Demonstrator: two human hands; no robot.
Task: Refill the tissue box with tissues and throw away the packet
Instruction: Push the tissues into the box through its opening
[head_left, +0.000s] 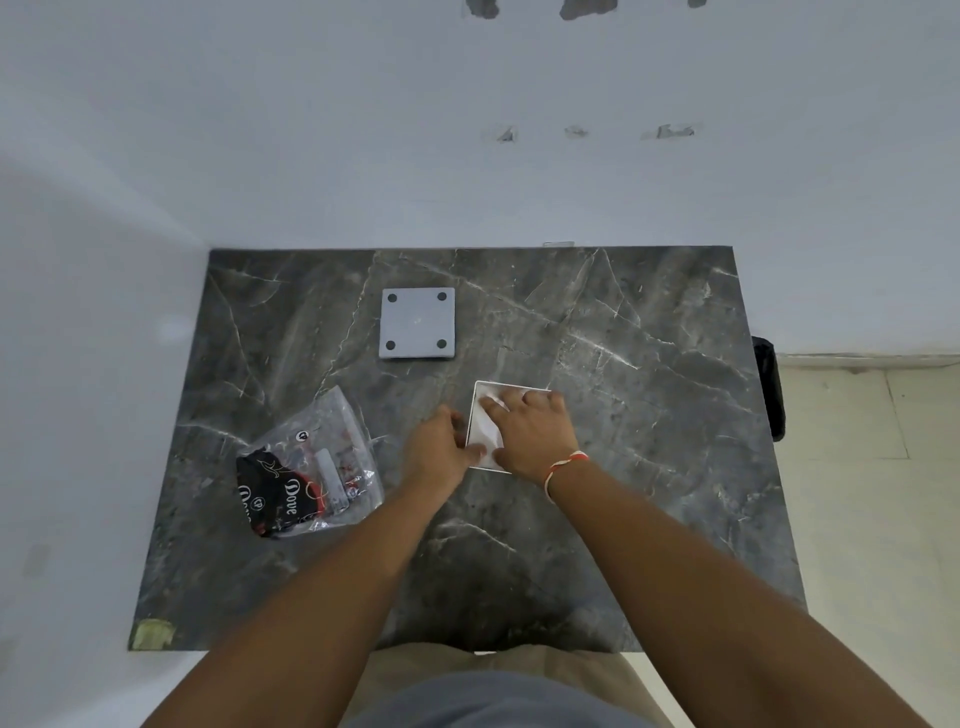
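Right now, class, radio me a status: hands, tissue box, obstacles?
Both hands on tissue box; right hand pressing tissues in, left hand steadying its side. Empty packet lies left. Grey lid behind. Nothing blocking.

One head-worn wide-angle view looks steeply down over a dark marble table (649, 467) — close, wall beyond.

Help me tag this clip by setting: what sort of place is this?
Probably a plain room in a home, though that is uncertain: a dark marble-look table pushed against a scuffed white wall, pale floor tiles, and a black bin beside the table.
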